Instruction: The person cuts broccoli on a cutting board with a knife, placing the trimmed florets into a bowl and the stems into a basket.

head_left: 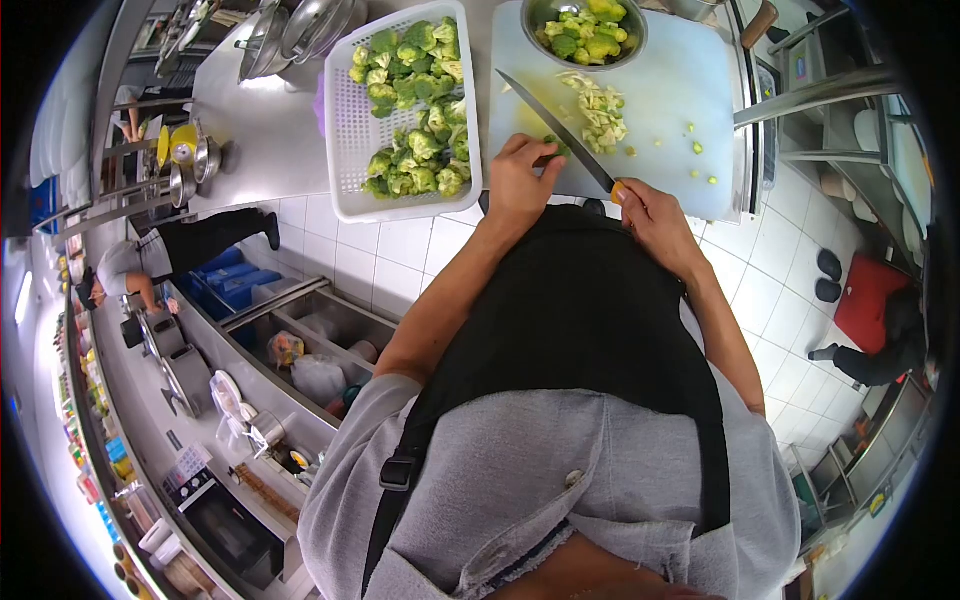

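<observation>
My right hand [655, 222] grips the orange handle of a kitchen knife [562, 132], its long blade slanting toward the upper left over the white cutting board [690, 95]. My left hand [518, 180] pinches a small green broccoli piece [557, 146] beside the blade, at the board's near left edge. Just beyond the blade lies a pile of pale chopped broccoli stems [600, 115], with small green bits scattered to the right. A white perforated basket [342, 130] full of broccoli florets [420, 145] stands left of the board. At the board's far edge is a metal bowl [535, 52] of green pieces.
Metal strainers [300, 35] and small pans [205, 158] lie on the steel counter [265, 140] to the left. A person [160, 255] works at another counter at far left. Another person in dark trousers [880, 350] is at far right, by a red object [868, 300].
</observation>
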A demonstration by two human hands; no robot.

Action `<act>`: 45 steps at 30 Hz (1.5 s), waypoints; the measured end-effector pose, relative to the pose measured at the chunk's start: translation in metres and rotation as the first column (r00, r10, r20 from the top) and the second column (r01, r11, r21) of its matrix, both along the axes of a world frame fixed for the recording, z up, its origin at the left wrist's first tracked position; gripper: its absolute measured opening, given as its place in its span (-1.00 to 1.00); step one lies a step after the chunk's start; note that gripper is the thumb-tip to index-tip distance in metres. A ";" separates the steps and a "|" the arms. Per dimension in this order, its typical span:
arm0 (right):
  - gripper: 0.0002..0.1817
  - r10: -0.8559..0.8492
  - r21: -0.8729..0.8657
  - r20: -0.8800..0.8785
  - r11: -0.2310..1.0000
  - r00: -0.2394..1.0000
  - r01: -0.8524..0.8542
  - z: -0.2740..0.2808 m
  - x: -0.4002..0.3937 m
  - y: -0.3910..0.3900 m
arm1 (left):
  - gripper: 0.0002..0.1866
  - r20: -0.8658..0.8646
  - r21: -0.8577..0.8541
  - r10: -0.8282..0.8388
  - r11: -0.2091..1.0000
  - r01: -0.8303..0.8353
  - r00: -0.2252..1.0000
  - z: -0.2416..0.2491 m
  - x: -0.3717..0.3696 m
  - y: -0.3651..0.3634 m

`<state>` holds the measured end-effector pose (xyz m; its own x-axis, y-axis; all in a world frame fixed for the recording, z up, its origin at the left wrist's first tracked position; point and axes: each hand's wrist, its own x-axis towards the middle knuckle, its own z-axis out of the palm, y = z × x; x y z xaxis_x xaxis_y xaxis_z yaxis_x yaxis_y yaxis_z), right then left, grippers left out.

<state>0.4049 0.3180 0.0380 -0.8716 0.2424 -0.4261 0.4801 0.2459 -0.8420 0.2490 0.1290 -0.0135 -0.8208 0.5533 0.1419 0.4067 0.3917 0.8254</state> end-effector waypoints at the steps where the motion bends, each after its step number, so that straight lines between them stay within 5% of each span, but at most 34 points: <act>1: -0.63 0.001 0.006 -0.006 1.000 1.000 -0.001 0.000 0.000 -0.001 | -0.76 0.001 -0.009 0.002 1.000 -0.002 1.000 0.000 0.000 0.000; 8: -0.62 0.016 0.013 -0.066 1.000 0.998 -0.015 -0.035 -0.011 -0.006 | -0.79 -0.084 0.008 0.000 1.000 0.000 0.996 -0.011 -0.003 0.000; 13: -0.61 -0.085 -0.103 0.001 0.991 0.996 0.085 -0.023 -0.015 0.001 | -0.79 -0.156 0.194 0.064 0.980 -0.033 0.986 0.051 -0.019 -0.009; 17: -0.59 -0.126 -0.096 0.039 0.987 0.991 0.129 -0.019 -0.006 0.006 | -0.76 -0.352 0.135 0.359 0.933 -0.332 0.865 0.082 -0.113 -0.048; 22: -0.58 -0.105 -0.033 0.037 0.994 0.994 0.106 -0.015 -0.006 0.005 | -0.59 -0.537 -0.160 0.350 0.851 -0.500 0.767 0.053 -0.232 -0.115; 25: -0.58 -0.114 -0.016 0.028 0.993 0.993 0.115 -0.018 -0.005 0.004 | -0.51 -0.064 -0.522 0.215 0.825 -0.216 0.975 0.085 -0.213 -0.123; 28: -0.57 -0.116 -0.022 0.007 0.993 0.993 0.116 -0.014 -0.005 0.002 | -0.47 -0.011 -0.630 0.003 0.777 -0.010 1.000 0.071 -0.182 -0.124; 31: -0.56 -0.118 -0.015 0.022 0.993 0.993 0.118 -0.015 -0.005 0.003 | -0.50 0.075 -0.520 -0.096 0.845 0.121 0.993 0.060 -0.163 -0.131; 34: -0.55 -0.119 0.038 0.003 0.992 0.993 0.119 -0.026 -0.004 0.006 | -0.55 0.167 -0.265 0.160 0.958 -0.112 0.973 0.068 -0.153 -0.139; 35: -0.55 -0.116 0.042 0.002 0.992 0.993 0.116 -0.028 -0.003 0.007 | -0.63 0.377 -0.125 0.191 0.980 -0.154 0.906 0.074 -0.149 -0.139; 38: -0.54 -0.101 0.049 0.000 0.994 0.995 0.101 -0.028 -0.006 0.008 | -0.74 0.670 0.295 0.029 0.907 -0.302 0.742 0.091 -0.128 -0.127; 40: -0.54 -0.106 0.050 0.011 0.993 0.994 0.106 -0.025 -0.007 0.007 | -0.81 0.698 0.474 -0.164 0.835 -0.278 0.697 0.096 -0.109 -0.111; 42: -0.54 -0.093 0.068 -0.014 0.993 0.996 0.094 -0.030 -0.008 0.008 | -0.78 0.724 0.598 -0.310 0.728 -0.335 0.616 0.101 -0.084 -0.079; 45: -0.54 -0.084 0.087 -0.038 0.992 0.996 0.087 -0.033 -0.006 0.010 | -0.62 0.766 0.581 -0.372 0.751 -0.315 0.524 0.080 -0.055 -0.045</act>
<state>0.3987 0.3280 0.0053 -0.8596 0.3524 -0.3701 0.4740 0.2790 -0.8352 0.1937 0.0835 0.0664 -0.7169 0.6437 -0.2680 -0.5631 -0.3077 0.7670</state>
